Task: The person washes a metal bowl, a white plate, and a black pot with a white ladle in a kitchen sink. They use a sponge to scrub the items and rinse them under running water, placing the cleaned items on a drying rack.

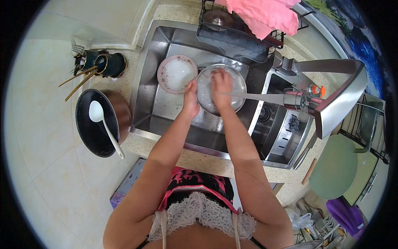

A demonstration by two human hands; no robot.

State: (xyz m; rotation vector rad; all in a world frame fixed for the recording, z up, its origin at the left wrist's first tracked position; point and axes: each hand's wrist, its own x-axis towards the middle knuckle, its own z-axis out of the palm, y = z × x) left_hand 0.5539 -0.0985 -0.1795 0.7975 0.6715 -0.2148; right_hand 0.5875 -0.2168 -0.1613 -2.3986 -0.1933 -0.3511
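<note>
A round metal bowl (238, 82) is in the stainless steel sink (160, 110), under the stream of water from the faucet (292, 101). My left hand (190, 101) grips the bowl's left rim, thumb uppermost; its other fingers are mostly hidden. Inside the bowl is my right hand (222, 87), blurred by motion, so I cannot make out whether its fingers close on anything. Just left of the bowl rests a white dish with a pink floral rim (178, 74), close to my left thumb.
Left of the sink stands a dark pot (124, 115) with a white ladle (96, 111) across it. Behind it are dark utensil holders (116, 65) with chopsticks and a fork. A pink cloth (264, 15) drapes a black rack at the back. A green cutting board (334, 168) lies right.
</note>
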